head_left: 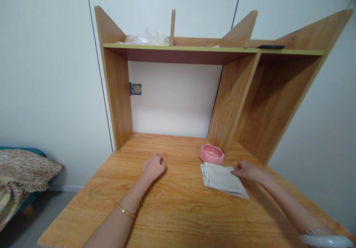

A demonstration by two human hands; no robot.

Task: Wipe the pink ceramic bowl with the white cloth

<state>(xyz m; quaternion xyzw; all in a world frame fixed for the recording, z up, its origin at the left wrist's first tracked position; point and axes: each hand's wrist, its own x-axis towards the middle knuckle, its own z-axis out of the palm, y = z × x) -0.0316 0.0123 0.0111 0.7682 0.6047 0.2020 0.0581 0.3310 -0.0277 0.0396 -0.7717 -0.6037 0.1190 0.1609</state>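
Note:
A folded pale grey cloth (222, 179) lies on the wooden desk, slightly askew. My right hand (246, 170) is at its right side, thumb and fingertips pinched on the cloth's upper right edge. Just behind the cloth, and partly covered by its back edge, sits a pink ashtray (211, 154) with notches in its rim. My left hand (154, 165) rests on the desk left of both, its fingers curled in, with nothing seen in them.
Over the desktop (172, 211) stands a wooden shelf unit (116, 92) with upright dividers. Its upper board bears a clear plastic bag (148, 38) and a flat dark object (271, 47). A wall socket box (136, 89) shows inside. Patterned fabric (25, 166) lies at far left.

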